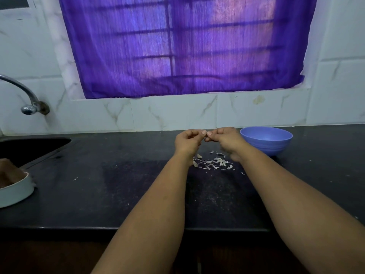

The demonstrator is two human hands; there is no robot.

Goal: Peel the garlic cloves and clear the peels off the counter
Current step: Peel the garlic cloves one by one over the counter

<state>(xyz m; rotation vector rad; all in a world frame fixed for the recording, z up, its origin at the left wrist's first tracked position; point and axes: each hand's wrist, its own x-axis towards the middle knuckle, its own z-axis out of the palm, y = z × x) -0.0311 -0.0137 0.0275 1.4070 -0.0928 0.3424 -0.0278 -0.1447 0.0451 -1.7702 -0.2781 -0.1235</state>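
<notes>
Speckled black counter point(98, 194) bears papery, curled peels point(212, 163).

Speckled dark stone counter point(118, 194), papery peels point(213, 163), matt plastic bowl point(266, 143) (blue)

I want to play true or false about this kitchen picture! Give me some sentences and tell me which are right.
1. The round blue plastic bowl sits on the person's right side. True.
2. The papery white garlic peels are inside that bowl. False: they lie on the black stone counter.
3. The left hand and right hand meet, pinching something small. True.
4. The curtain is green. False: it is purple.
</notes>
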